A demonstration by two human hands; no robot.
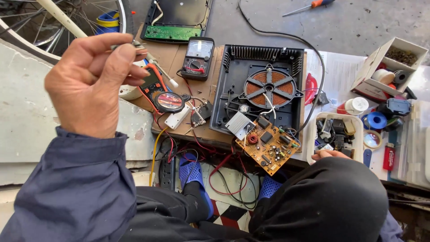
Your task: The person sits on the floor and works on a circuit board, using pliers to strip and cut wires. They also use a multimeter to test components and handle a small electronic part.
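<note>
Dark blue sleeve cloth covers the left arm, and above it the left hand (92,83) is raised close to the camera, its fingers (121,56) curled and pressed together with the thumb, pinching a small thin metal piece (134,44) whose tip pokes out toward the right. The piece is too small to tell more about it. It hangs in the air above the left end of the surface (197,134), a brown board, over an orange-edged meter (152,85) and a round magnifier (169,101) that lie just beside each other.

Further back on the board sits a black analogue multimeter (198,58), with red and black leads trailing from it. To its right lies an opened black induction cooker housing (257,89), its copper coil (270,88) showing in the middle. A yellowish circuit board (268,145) leans at the housing's front edge, wired to it, next to a ribbed silver heat sink (239,124).

The right hand (329,154) shows only in part behind a black-clad knee; its fingers rest on the front rim of a white tray (310,143) full of small dark parts. I cannot tell whether they are spread or pinching anything.

Beyond the tray lie rolls of tape (376,120), a white cardboard box (387,67) and a screwdriver (309,6) on the grey floor. A bicycle wheel (58,22) stands at upper left, and blue sandals (192,172) show below.
</note>
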